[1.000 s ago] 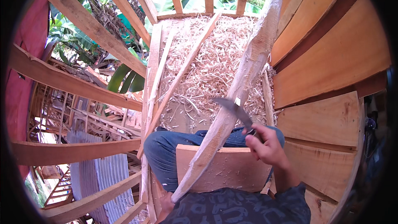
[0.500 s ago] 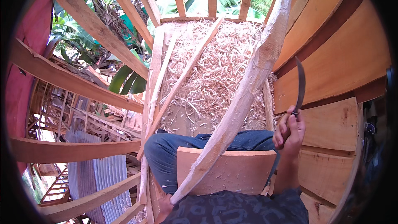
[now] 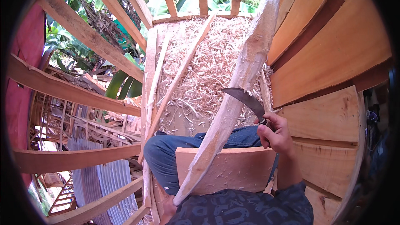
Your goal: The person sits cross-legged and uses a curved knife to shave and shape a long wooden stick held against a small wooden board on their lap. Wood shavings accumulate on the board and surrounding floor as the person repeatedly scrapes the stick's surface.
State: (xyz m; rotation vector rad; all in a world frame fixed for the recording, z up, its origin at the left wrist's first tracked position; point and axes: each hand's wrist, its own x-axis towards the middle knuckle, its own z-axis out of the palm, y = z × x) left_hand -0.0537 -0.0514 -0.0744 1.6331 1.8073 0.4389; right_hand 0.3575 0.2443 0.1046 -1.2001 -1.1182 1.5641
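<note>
One knife [image 3: 246, 98] in right hand [image 3: 275, 133] spans pole [image 3: 216, 135] edges; room leftward.

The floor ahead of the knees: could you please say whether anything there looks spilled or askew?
Pale wood shavings lie strewn thickly across the floor, and a narrow wooden strip slants over its left side, out of line with the edge plank.

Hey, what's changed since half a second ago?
The right hand moved left, swinging the curved knife from blade-up beside the pole to lying across it in view. Its grip never let go. The pole, board and wood shavings look unmoved.
</note>
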